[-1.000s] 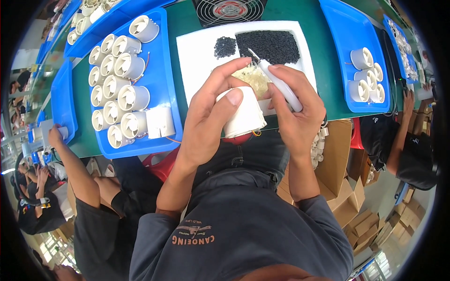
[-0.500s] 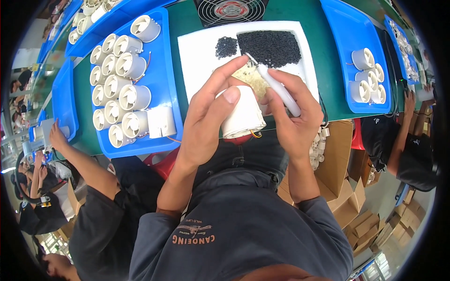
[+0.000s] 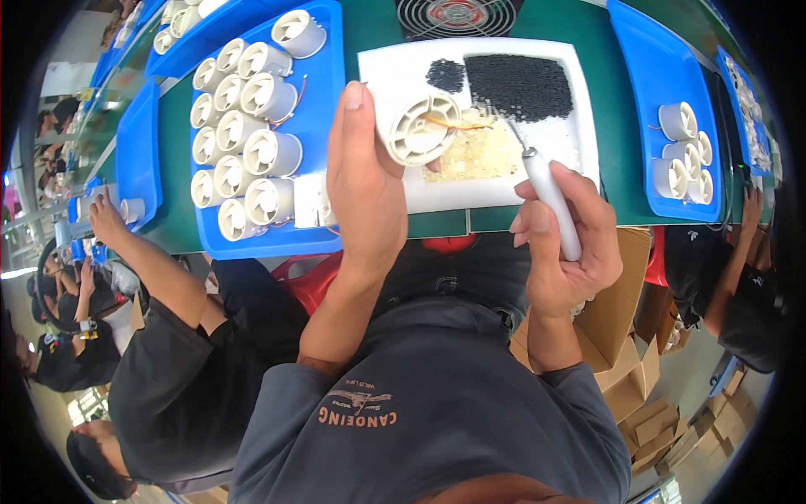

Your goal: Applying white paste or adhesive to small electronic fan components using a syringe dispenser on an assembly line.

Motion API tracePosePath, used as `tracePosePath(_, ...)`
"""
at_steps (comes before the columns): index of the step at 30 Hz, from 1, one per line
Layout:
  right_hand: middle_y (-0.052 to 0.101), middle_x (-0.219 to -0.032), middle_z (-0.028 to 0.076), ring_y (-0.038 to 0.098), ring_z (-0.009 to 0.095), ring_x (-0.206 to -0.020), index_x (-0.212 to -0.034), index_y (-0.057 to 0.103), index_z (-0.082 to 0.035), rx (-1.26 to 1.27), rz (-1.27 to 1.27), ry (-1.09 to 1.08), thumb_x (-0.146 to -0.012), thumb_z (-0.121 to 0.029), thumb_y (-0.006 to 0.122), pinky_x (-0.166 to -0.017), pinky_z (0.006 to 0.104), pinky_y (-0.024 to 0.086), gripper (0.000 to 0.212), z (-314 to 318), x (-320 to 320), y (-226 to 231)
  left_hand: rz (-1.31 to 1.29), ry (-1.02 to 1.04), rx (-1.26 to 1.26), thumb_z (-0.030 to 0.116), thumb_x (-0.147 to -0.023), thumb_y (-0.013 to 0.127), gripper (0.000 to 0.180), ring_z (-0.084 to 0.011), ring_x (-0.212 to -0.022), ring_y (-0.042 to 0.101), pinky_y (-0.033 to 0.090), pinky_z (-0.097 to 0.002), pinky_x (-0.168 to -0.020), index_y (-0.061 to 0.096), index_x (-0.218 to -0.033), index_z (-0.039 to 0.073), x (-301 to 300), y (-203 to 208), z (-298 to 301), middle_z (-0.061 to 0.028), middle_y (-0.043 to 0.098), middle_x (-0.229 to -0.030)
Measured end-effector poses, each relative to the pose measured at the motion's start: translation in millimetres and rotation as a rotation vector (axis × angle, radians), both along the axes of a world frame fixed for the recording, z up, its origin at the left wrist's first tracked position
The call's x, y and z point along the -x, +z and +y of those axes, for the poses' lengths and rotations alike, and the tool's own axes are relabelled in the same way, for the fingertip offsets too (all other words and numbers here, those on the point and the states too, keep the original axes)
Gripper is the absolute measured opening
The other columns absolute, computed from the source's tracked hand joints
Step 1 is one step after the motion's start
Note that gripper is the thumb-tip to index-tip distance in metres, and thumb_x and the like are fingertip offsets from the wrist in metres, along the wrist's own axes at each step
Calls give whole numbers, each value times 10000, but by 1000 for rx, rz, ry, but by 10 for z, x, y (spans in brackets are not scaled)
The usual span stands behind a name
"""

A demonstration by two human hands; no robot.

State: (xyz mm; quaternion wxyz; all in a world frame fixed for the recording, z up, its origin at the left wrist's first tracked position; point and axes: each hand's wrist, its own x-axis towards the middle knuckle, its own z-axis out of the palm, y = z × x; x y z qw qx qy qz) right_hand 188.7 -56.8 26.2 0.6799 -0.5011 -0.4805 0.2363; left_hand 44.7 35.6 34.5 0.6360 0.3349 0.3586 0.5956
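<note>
My left hand (image 3: 363, 176) grips a white round fan housing (image 3: 426, 128), its spoked end turned up and short coloured wires showing there. The fingers behind the housing are mostly hidden. In my right hand (image 3: 578, 223) is a white pen-shaped tool (image 3: 554, 203) with a thin metal tip, pinched between thumb and fingers. The tip is over the white foam tray (image 3: 382, 181), close to many small black parts (image 3: 519, 88). A smaller heap of black parts (image 3: 446, 76) sits beside them. Yellowish material (image 3: 483, 160) covers the tray's near middle.
Left of the foam, a blue tray (image 3: 277, 245) carries several white fan housings (image 3: 273, 153). Another blue tray (image 3: 638, 50) with several housings (image 3: 677, 122) is at the right. A metal fan grille (image 3: 456, 15) stands behind the foam. A co-worker's arm (image 3: 155, 265) is at left; cardboard boxes (image 3: 625, 294) stand at lower right.
My left hand has tipped the housing so its spoked end faces up. My right hand has drawn the pen-shaped tool away from it, right and down. The whole view has shifted slightly.
</note>
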Motion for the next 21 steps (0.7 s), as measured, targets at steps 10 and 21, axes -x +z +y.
tracePosePath(10, 707, -970, 177, 631, 102, -688, -1273, 582, 69, 106, 27, 111, -979, 14, 579, -565, 200, 499, 299, 60, 86, -35, 196, 45, -88, 309, -1058, 386, 408, -152, -807, 632, 471, -299, -593, 577, -1209, -19, 73, 31, 67, -101, 651, -999)
tracePosePath(21, 722, -981, 131, 679, 105, -739, -1228, 641, 48, 126, 148, 96, -929, 62, 637, -622, 216, 529, 300, 114, 99, -58, 317, -326, -286, 292, -972, 515, 448, -107, -962, 597, 458, -243, -874, 610, -1270, -30, 90, 92, -46, -77, 630, -1087)
